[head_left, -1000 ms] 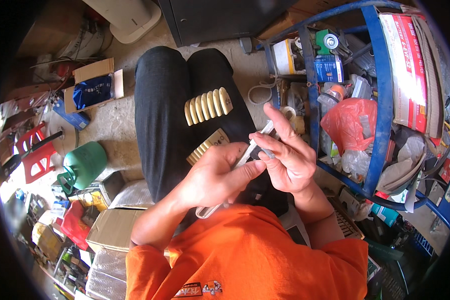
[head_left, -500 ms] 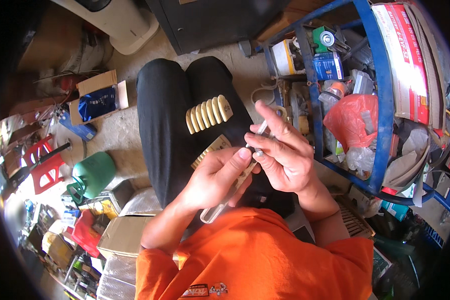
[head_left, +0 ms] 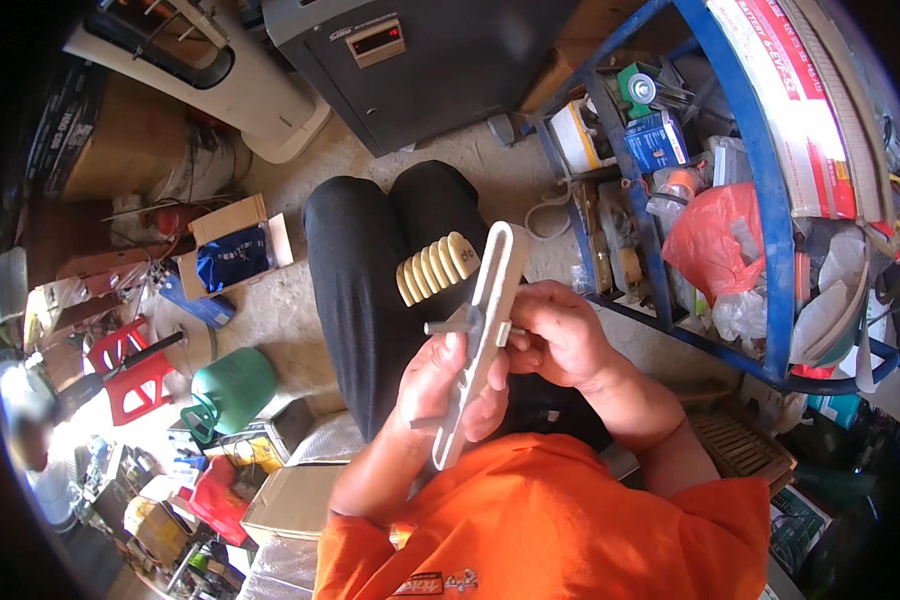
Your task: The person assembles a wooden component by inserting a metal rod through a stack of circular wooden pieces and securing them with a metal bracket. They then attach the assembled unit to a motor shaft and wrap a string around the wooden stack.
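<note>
A long, pale metal bar with a slot down its length (head_left: 499, 268) stands tilted in front of my lap. My left hand (head_left: 428, 385) is closed around its lower half, thumb on one side and fingers on the other. A thin metal rod, perhaps a bolt (head_left: 446, 327), sticks out sideways from the bar near my left thumb. On the bar's other side, my right hand (head_left: 568, 335) has its fingers bent and pinched at a small metal piece against the edge; its exact kind is hidden. A row of cream ribbed pieces (head_left: 432, 272) lies on my dark trousers, beyond the bar.
A blue metal rack (head_left: 770, 290) full of boxes and bags stands at my right. To the left are an open carton (head_left: 232, 245), a green canister (head_left: 240, 385) and a red plastic stool (head_left: 135, 370). A dark cabinet (head_left: 420, 80) stands ahead.
The slotted bar has turned up, its far end now raised beyond my hands. My right fingers, spread before, have curled in against it. The whole view has shifted, showing more of the cabinet.
</note>
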The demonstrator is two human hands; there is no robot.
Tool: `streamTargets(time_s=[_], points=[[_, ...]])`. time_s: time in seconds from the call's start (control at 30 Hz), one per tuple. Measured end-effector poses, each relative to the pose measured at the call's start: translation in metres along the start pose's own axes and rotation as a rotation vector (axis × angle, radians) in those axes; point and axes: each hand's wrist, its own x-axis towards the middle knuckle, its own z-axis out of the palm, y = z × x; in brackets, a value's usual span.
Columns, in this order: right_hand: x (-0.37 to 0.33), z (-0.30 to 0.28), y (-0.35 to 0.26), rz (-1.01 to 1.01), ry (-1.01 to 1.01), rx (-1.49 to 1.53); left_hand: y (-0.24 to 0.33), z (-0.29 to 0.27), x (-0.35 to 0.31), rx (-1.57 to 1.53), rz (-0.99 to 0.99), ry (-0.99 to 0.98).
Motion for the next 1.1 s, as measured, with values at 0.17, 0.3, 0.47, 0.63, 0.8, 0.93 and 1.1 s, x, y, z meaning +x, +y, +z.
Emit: streamTargets(time_s=[0.17, 0.3, 0.47, 0.63, 0.8, 0.93, 1.1], points=[[0.006, -0.001, -0.001, -0.979, 0.076, -1.339, 0.0, -0.004, 0.0, -0.13, -0.027, 0.003], [-0.005, 0.002, 0.0, -0.15, 0.145, -0.34, -0.005, -0.01, 0.002, -0.155, -0.062, -0.014], [0.006, -0.002, -0.001, -1.03, 0.192, -1.331, -0.005, -0.013, 0.005, -0.261, -0.061, -0.087], [0.006, -0.004, 0.001, -1.121, 0.192, -1.414, -0.011, -0.012, 0.006, -0.264, -0.07, -0.071], [0.0, 0.0, 0.006, -1.005, 0.209, -1.332, -0.013, -0.011, 0.005, -0.188, -0.108, -0.034], [-0.011, -0.002, 0.013, -0.895, 0.296, -1.216, -0.016, -0.002, 0.009, -0.072, -0.117, 0.018], [-0.033, -0.022, 0.022, -0.734, 0.443, -1.117, -0.019, 0.009, 0.016, -0.024, -0.169, 0.08]])
